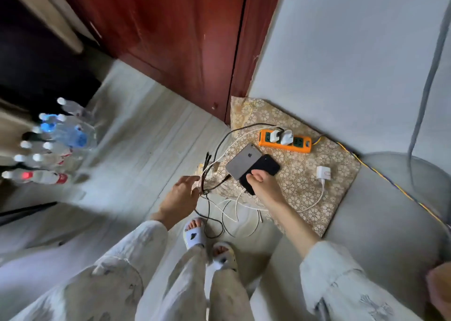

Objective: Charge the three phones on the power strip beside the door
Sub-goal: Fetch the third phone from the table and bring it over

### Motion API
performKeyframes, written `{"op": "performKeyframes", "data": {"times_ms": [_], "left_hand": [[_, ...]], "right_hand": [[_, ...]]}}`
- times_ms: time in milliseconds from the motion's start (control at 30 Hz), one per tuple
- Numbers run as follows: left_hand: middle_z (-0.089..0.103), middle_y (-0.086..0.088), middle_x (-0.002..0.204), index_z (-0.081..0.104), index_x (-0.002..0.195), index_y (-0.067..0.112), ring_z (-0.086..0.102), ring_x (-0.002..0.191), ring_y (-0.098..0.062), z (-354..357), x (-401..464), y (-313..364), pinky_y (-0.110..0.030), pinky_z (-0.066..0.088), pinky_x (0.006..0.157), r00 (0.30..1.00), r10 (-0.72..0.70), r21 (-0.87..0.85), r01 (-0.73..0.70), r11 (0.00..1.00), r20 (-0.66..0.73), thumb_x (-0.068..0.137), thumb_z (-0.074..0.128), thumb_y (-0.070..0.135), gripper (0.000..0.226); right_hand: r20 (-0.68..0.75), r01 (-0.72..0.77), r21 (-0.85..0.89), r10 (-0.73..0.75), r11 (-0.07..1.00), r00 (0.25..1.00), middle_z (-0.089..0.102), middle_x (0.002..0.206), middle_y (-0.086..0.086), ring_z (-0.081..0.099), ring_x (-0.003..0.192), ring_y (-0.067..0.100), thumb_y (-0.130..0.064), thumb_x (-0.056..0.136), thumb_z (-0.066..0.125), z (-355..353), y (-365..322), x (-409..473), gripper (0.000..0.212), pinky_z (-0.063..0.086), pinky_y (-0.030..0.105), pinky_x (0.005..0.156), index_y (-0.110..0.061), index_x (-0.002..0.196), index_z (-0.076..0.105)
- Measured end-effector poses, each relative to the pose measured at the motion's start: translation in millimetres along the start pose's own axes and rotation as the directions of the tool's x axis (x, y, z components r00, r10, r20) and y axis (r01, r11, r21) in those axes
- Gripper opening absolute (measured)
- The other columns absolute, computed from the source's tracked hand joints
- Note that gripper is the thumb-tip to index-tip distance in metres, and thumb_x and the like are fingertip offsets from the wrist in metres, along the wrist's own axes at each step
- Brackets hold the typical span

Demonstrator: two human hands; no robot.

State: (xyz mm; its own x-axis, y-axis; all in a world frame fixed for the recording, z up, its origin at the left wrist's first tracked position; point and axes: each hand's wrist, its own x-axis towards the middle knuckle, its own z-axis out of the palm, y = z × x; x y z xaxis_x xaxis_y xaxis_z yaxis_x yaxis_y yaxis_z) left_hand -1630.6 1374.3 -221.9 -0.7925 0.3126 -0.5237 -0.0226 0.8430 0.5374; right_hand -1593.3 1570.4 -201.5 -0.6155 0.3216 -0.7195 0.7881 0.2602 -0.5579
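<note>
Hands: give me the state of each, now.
Left hand: pinching the black and white cables.
Right hand: holding the black phone, thumb on top.

Cluster of plastic water bottles (52, 145) on pale floor (136, 135) at left, blurred, gold patterned cloth (305, 186) in corner against grey wall (341, 52), white slippers (195, 235) at bottom centre
</note>
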Motion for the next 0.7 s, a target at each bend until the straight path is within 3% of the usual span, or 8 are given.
{"op": "performKeyframes", "data": {"times_ms": [167,233,300,367,467,567,700], "left_hand": [[0.054,-0.013,0.129,0.048,0.128,0.009,0.053,0.117,-0.029,-40,-87,8,-0.029,0.036,0.095,0.972,-0.082,-0.154,0.049,0.987,-0.218,0.093,0.045,0.013,0.036],[0.057,-0.015,0.125,0.050,0.126,0.007,0.054,0.116,-0.029,-58,-132,1,-0.030,0.038,0.096,0.929,-0.155,-0.249,0.071,0.966,-0.336,0.092,0.047,0.010,0.035],[0.059,-0.013,0.123,0.053,0.124,0.007,0.056,0.114,-0.026,-74,-178,-12,-0.028,0.039,0.095,0.861,-0.253,-0.351,0.094,0.932,-0.442,0.091,0.048,0.008,0.033],[0.060,-0.012,0.123,0.054,0.123,0.007,0.057,0.112,-0.025,-90,-223,-30,-0.026,0.040,0.093,0.779,-0.355,-0.432,0.120,0.894,-0.516,0.091,0.049,0.008,0.032],[0.059,-0.014,0.123,0.054,0.122,0.006,0.057,0.112,-0.027,-114,-291,-65,-0.029,0.041,0.095,0.649,-0.472,-0.493,0.167,0.854,-0.597,0.091,0.048,0.010,0.032],[0.060,-0.013,0.120,0.056,0.120,0.006,0.058,0.110,-0.027,-132,-366,-106,-0.034,0.044,0.097,0.489,-0.565,-0.558,0.178,0.810,-0.665,0.091,0.048,0.011,0.031],[0.063,-0.010,0.117,0.058,0.117,0.008,0.061,0.105,-0.023,-138,-469,-163,-0.035,0.047,0.094,0.220,-0.683,-0.667,0.154,0.729,-0.696,0.090,0.051,0.010,0.029]], "right_hand": [[0.143,0.286,-0.106,-0.270,0.952,0.952,0.059,0.123,0.003,0.052,0.093,0.006,-0.032,0.092,0.048,7,-40,-68,0.036,0.041,0.017,0.076,-0.014,0.124,0.052],[0.254,0.405,-0.159,-0.359,0.901,0.898,0.060,0.116,0.002,0.056,0.090,0.005,-0.030,0.092,0.048,24,-67,-98,0.035,0.042,0.015,0.073,-0.015,0.123,0.053],[0.340,0.515,-0.186,-0.437,0.837,0.833,0.064,0.113,0.005,0.061,0.093,0.012,-0.027,0.091,0.050,49,-96,-130,0.033,0.046,0.021,0.080,-0.014,0.121,0.054],[0.413,0.613,-0.183,-0.505,0.769,0.757,0.066,0.111,0.014,0.062,0.102,0.025,-0.022,0.090,0.053,80,-125,-163,0.031,0.045,0.032,0.092,-0.009,0.118,0.057],[0.543,0.750,-0.173,-0.573,0.639,0.614,0.067,0.106,0.019,0.062,0.098,0.027,-0.016,0.089,0.055,134,-158,-217,0.029,0.044,0.035,0.093,-0.004,0.115,0.059],[0.701,0.849,-0.139,-0.554,0.511,0.448,0.065,0.097,0.008,0.059,0.091,0.019,-0.019,0.089,0.056,193,-177,-274,0.027,0.045,0.032,0.089,-0.011,0.115,0.059],[0.865,0.951,-0.066,-0.458,0.303,0.206,0.063,0.097,-0.002,0.059,0.091,0.013,-0.026,0.088,0.056,282,-190,-356,0.031,0.044,0.028,0.089,-0.019,0.118,0.057]]}}
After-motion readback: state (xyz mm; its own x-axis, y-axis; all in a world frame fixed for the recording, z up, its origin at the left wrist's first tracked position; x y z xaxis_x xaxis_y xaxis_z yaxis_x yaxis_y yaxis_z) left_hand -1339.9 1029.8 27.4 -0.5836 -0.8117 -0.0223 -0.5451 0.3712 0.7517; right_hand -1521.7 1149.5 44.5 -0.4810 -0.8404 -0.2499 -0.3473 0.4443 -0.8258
